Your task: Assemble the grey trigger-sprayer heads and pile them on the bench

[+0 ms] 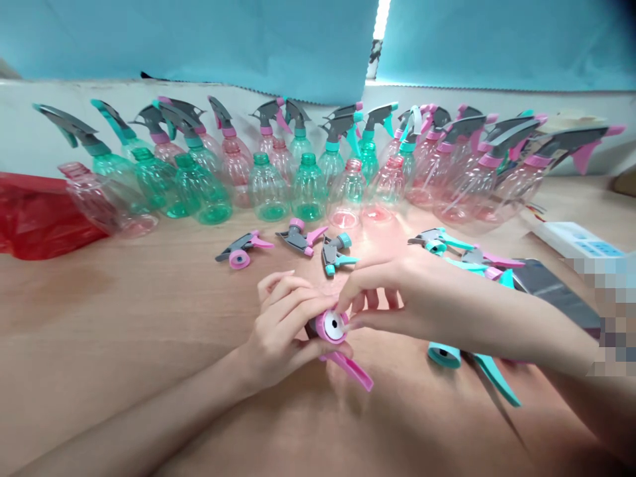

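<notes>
My left hand [278, 331] is wrapped round a pink and grey spray head [332, 328], its pink trigger [348, 368] hanging below. My right hand [392, 291] pinches at the white opening of the pink screw cap, fingertips pressed together on something too small to make out. Both hands hover just above the wooden table [149, 331], near its front middle.
Loose spray heads [301, 237] lie behind the hands, more at the right [462, 255], and a teal one [444, 356] under my right forearm. Rows of green and pink bottles [308, 189] line the back. A red bag [34, 212] lies left, a white power strip [576, 240] right.
</notes>
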A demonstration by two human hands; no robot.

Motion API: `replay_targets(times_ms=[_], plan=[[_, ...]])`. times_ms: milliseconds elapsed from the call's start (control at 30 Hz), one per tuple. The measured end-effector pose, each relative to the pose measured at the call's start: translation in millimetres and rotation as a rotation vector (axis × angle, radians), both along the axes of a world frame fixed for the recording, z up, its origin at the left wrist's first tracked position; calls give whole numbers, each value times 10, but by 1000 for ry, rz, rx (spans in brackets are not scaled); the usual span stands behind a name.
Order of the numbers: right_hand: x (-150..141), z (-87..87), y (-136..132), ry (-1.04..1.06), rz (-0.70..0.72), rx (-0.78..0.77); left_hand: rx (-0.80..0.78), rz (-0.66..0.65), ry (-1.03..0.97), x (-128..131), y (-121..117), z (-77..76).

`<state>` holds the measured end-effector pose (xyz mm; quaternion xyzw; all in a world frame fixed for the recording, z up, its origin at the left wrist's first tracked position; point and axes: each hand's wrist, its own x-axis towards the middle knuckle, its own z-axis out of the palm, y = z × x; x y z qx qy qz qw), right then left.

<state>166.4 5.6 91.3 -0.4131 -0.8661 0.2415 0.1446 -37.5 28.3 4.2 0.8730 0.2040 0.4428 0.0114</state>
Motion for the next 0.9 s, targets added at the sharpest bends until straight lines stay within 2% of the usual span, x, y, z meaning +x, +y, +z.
replay_targets(times_ms=[267,533,900], plan=[[-24,-31,-59,-49,-3,71,-61,-18,-42,13,-10,4],[-64,-85,-83,-66,-12,155,-23,-6,-24,7,2,22],[-85,-145,-62,-19,67,171,-48,-30,5,3,7,15]])
